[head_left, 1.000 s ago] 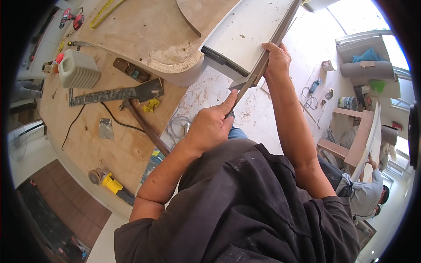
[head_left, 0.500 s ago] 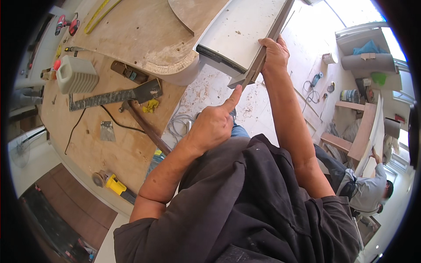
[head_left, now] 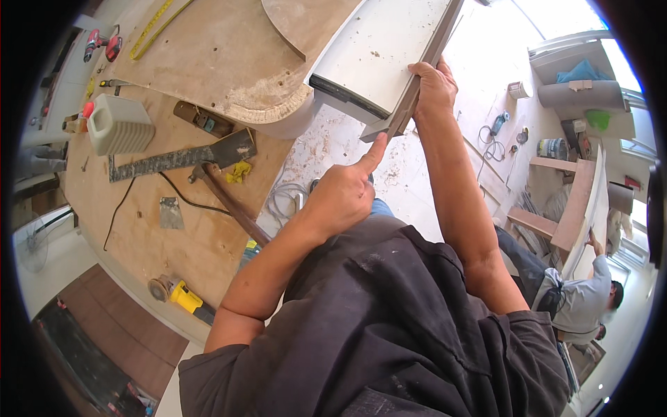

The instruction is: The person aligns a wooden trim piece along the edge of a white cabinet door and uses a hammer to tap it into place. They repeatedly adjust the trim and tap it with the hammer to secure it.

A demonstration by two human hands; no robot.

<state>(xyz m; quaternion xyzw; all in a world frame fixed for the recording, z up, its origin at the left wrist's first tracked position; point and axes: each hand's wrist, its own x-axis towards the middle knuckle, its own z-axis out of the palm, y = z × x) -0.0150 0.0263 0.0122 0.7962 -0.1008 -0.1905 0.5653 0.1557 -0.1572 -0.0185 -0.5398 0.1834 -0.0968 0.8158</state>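
Note:
A long brown edging strip (head_left: 435,47) runs along the right side of a white panel (head_left: 379,52), ending in a pale angled tip near me. My right hand (head_left: 436,87) is closed around the strip, thumb on top at its left edge. My left hand (head_left: 344,194) points with its index finger stretched out, the tip at or just touching the strip's near end; its other fingers are curled under and partly hidden. Beside the panel lies a tan wooden sheet (head_left: 229,42) with a rounded, rough corner.
On the plywood bench (head_left: 139,215) to my left lie a hammer (head_left: 229,201), a handsaw (head_left: 184,156), a hand plane (head_left: 201,118), a white jug (head_left: 119,125) and a yellow angle grinder (head_left: 182,295). A co-worker (head_left: 577,299) handles a long panel at the right. Cables and tools lie on the floor.
My left hand has shifted slightly, its index finger still at the strip's end. My right hand keeps its grip on the strip. The view has moved slightly.

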